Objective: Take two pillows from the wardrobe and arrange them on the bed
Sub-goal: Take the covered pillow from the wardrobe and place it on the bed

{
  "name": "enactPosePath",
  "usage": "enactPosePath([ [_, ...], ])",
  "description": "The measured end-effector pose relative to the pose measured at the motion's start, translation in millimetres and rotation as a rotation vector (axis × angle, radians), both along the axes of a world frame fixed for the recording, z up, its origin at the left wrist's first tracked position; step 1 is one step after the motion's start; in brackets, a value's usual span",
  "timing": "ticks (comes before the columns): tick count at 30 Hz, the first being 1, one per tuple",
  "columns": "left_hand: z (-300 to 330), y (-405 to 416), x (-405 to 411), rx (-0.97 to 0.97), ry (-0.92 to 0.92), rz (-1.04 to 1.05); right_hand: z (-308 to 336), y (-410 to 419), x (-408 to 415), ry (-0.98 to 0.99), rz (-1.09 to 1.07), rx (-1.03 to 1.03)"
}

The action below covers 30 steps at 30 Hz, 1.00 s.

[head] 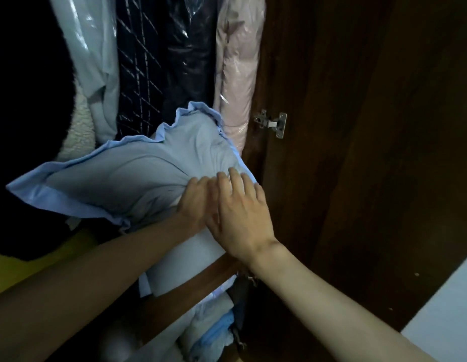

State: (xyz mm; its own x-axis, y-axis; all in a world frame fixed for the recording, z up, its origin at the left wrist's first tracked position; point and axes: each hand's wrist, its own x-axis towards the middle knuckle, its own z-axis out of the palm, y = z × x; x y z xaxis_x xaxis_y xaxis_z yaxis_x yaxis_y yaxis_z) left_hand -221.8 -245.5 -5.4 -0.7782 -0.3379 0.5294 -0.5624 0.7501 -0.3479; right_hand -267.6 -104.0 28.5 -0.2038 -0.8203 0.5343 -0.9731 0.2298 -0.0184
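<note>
Two hands on a blue pillow at the wardrobe opening.

The frilled pillow (138,173) juts from under hanging clothes (159,61), its left edge free; left hand (194,202) clutches its fabric, right hand (242,215) lies flat, fingers spread, near the door (357,126).

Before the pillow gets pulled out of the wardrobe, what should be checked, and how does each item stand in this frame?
1. Left hand gripping the light blue pillow: ok, fabric bunched in it.
2. Right hand gripping: cannot tell, it lies flat over the pillow's corner.
3. Wardrobe door open: ok.
4. Pillow free of the hanging clothes: not ok, its far edge touches them.
5. Second pillow located: cannot tell; folded pale fabric lies beneath.
</note>
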Motion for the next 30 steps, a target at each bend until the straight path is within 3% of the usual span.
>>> enactPosePath([
  [2, -10, 13, 5, 0.075, 0.258, -0.147, 12, -2, 2, -0.011, 0.027, 0.014],
  [3, -13, 22, 5, 0.158, 0.255, -0.167, 20, -2, 0, -0.011, 0.029, 0.018],
  [5, -19, 35, -2, 0.096, -0.010, -0.076, 38, -2, -12, 0.009, 0.061, 0.009],
  [9, -16, 63, -5, -0.001, -0.186, -0.038, 89, -16, -43, 0.217, 0.244, 0.022],
  [13, -16, 94, 3, -0.027, -0.164, 0.038, 123, -48, -49, 0.472, 0.298, 0.177],
  [15, -7, 117, 11, 0.116, -0.169, 0.095, 120, -58, -43, 0.567, 0.328, 0.212],
  [19, 41, 158, 36, 0.113, -0.193, 0.054, 95, -64, -34, 0.583, 0.325, 0.114],
  [25, 141, 140, 58, -0.151, 0.181, 0.128, 79, -49, -50, 0.502, 0.333, 0.048],
  [27, 161, 117, 77, -0.103, 0.283, 0.021, 72, -30, -58, 0.506, 0.340, 0.070],
  [30, 152, 70, 91, 0.062, 0.154, 0.122, 64, -1, -64, 0.548, 0.308, 0.091],
])
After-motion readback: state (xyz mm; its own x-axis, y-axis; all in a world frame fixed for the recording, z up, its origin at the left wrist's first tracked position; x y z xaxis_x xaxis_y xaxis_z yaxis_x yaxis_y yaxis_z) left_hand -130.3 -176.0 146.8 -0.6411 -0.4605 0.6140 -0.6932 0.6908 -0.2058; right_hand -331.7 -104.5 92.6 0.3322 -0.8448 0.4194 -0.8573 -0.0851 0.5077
